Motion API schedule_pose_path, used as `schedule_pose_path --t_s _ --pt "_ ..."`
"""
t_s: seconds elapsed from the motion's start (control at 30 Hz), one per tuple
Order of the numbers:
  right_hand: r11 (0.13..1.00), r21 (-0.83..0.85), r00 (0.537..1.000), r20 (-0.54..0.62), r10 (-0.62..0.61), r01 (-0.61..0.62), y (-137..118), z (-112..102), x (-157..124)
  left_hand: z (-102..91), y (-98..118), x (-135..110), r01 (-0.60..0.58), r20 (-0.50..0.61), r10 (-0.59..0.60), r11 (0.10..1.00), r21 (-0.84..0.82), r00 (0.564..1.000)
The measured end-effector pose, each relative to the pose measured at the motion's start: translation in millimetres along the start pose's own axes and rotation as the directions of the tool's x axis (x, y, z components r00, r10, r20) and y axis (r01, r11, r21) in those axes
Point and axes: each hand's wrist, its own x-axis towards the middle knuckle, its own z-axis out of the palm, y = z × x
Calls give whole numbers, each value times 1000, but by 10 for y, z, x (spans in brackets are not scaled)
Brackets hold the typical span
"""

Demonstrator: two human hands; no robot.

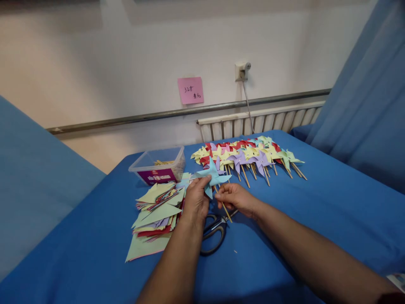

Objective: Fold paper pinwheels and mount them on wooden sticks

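A light blue paper pinwheel (215,174) on a thin wooden stick is held up over the table. My left hand (198,196) is closed on it, with the thumb on the paper near its centre. My right hand (236,197) pinches the stick (225,210) just below the paper blades. Under the hands lie black-handled scissors (218,238), partly hidden by my left wrist. Left of my left hand is a stack of cut coloured paper (156,215) in green, yellow, red and purple.
A clear plastic box (179,162) with sticks stands behind the paper. Many pinwheels (243,158) lie heaped at the back of the blue-covered table (310,211). On the wall are a pink note (190,90), a socket (241,72) with a cord, and a radiator (259,123).
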Motion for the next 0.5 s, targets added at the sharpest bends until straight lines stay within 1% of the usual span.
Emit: schedule_pose_path --t_s 0.07,0.23,0.37,0.5 --pt "1000 -3 1000 9 -4 4 14 -17 6 -7 2 0 9 16 -9 1000 7 1000" --pt "1000 2 1000 5 -1 1 52 -54 29 -8 -5 1 23 9 -23 1000 -3 1000" --pt "999 20 1000 -3 -29 30 63 -66 43 10 -5 -11 25 66 -21 999 -47 998" --pt "997 64 999 -10 -46 47 58 -61 49 37 20 -30 47 84 -37 992 -117 996"
